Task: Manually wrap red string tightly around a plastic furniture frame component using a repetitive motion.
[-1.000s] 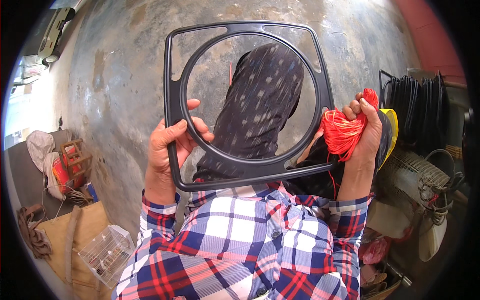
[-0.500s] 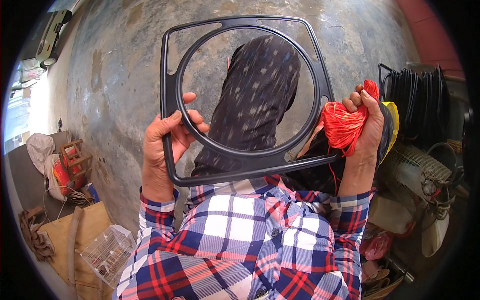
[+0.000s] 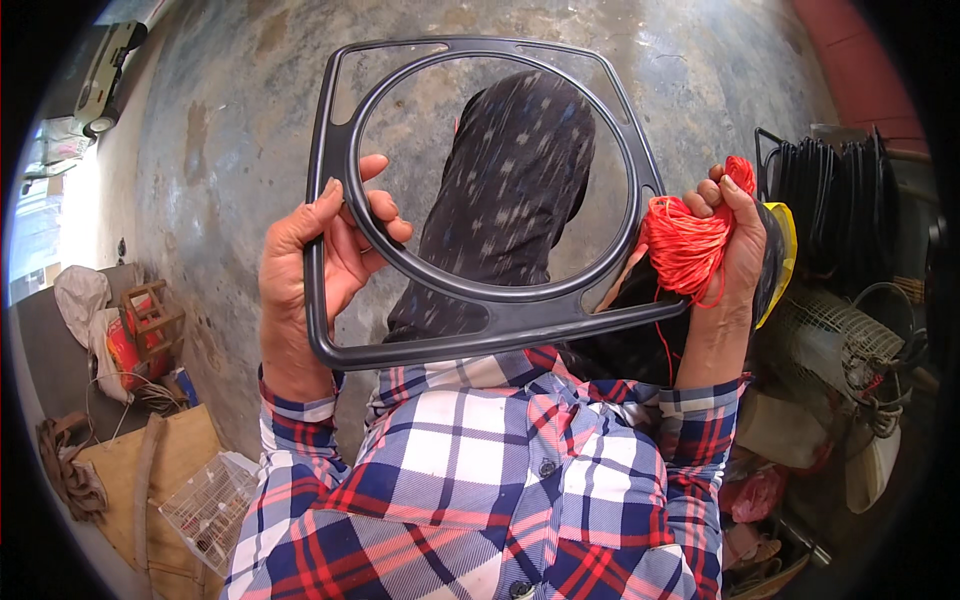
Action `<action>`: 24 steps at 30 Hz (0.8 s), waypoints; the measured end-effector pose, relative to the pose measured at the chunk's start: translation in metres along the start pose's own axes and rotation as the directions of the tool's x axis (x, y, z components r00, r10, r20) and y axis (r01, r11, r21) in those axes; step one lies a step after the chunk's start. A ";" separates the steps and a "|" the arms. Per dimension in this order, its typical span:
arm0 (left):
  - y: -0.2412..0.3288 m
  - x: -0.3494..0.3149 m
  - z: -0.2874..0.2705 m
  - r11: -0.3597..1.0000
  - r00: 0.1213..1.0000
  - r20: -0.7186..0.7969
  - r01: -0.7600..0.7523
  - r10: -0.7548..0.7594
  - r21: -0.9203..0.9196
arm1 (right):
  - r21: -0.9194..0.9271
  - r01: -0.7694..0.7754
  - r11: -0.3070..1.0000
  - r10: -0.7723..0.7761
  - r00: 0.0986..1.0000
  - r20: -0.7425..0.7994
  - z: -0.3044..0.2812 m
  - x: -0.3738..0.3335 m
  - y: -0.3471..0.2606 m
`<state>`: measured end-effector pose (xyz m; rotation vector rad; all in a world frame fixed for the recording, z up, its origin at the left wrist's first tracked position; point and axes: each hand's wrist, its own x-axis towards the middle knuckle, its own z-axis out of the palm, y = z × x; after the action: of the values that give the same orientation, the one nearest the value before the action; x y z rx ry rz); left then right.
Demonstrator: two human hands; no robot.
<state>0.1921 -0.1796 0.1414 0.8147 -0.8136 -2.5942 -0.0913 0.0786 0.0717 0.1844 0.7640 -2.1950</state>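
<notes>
A black plastic frame (image 3: 540,318), squarish with a large round opening, is held tilted up in front of my lap. My left hand (image 3: 288,262) grips its left side, thumb on the near face and fingers reaching round into the openings. In my right hand (image 3: 742,238) is a skein of orange-red cord (image 3: 686,248), clasped in curled fingers beside the frame's right edge. The skein covers part of that edge, so whether the right fingers also touch the frame I cannot tell. A loose red strand hangs below the skein.
At the right, several similar black frames (image 3: 830,200) stand stacked, near a wire basket (image 3: 830,325) and a yellow-edged item (image 3: 785,265). To the lower left are a white wire cage (image 3: 210,505), a wooden board (image 3: 115,465) and a small wooden stool (image 3: 148,325). Concrete floor (image 3: 230,190) lies ahead.
My left hand has shifted left and slightly up, and the frame's left side has swung with it. My right hand and the skein have barely moved.
</notes>
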 end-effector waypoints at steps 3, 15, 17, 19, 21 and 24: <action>0.000 -0.001 0.003 1.000 1.000 -0.001 -0.004 0.004 0.006 | -0.004 0.007 1.000 -0.007 1.000 -0.013 0.000 -0.001 0.001; -0.007 -0.013 0.065 0.632 0.718 0.496 -0.683 0.489 0.366 | -0.067 0.055 0.996 -0.059 0.996 -0.060 0.007 -0.002 0.000; -0.007 -0.022 0.073 0.589 0.717 0.538 -0.686 0.443 0.428 | -0.057 0.073 0.996 -0.074 0.997 -0.019 0.006 -0.003 -0.001; -0.002 -0.022 0.089 0.382 0.689 0.646 -0.722 0.328 0.577 | -0.039 0.086 0.995 -0.086 0.996 0.003 0.004 -0.001 -0.002; -0.002 -0.022 0.108 0.320 0.686 0.704 -0.719 0.185 0.616 | 0.056 0.071 0.996 -0.075 0.994 0.085 -0.001 -0.002 -0.005; 0.003 -0.018 0.125 0.132 0.539 0.840 -0.830 -0.062 0.542 | 0.094 0.090 0.991 -0.101 0.988 0.117 -0.004 -0.005 -0.011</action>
<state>0.1322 -0.1211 0.2359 -0.4528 -2.5485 -1.4372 -0.0967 0.0895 0.0755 0.0589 0.6194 -2.3093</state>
